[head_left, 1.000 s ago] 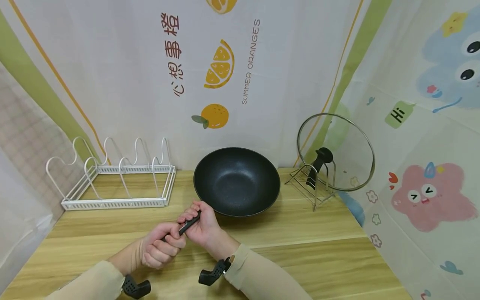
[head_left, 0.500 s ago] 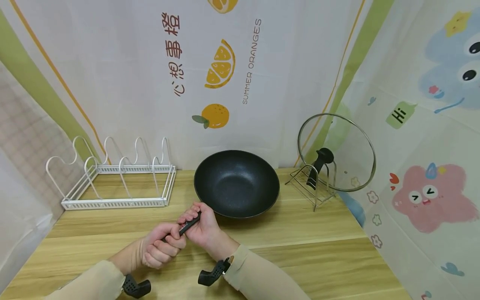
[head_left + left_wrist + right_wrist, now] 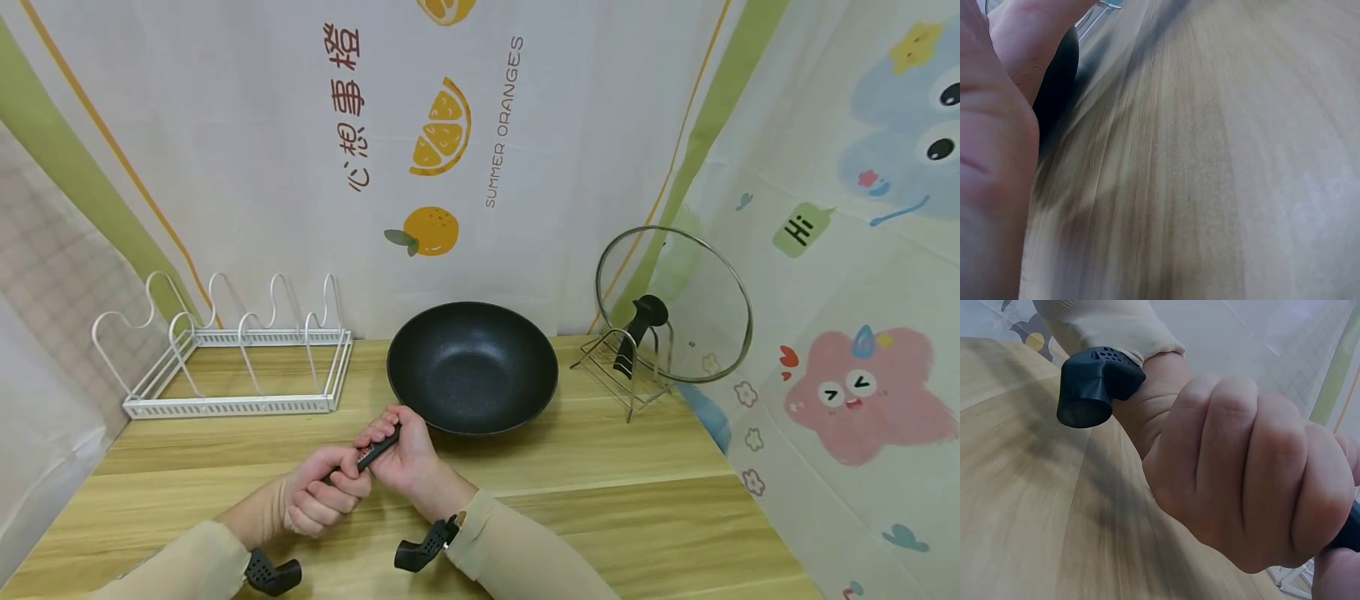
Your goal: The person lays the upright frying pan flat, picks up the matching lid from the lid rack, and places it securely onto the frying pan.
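Where head cam covers the whole wooden table [image 3: 637,500], a black wok [image 3: 472,367] sits at centre, w/ white rack [image 3: 232,350] to its left and glass lid [image 3: 675,304] upright on a wire stand to its right. Wok handle [image 3: 375,450] points toward the person; left hand [image 3: 322,500] and right hand [image 3: 405,454] both curl round it. Left wrist cam shows only blurred tabletop plus a dark shape, probably the handle. Right wrist cam shows clenched left-hand fingers [image 3: 1260,475], unseen elsewhere.

Rack [image 3: 232,358] left, wok [image 3: 472,367] ctr, lid [image 3: 675,304] right.
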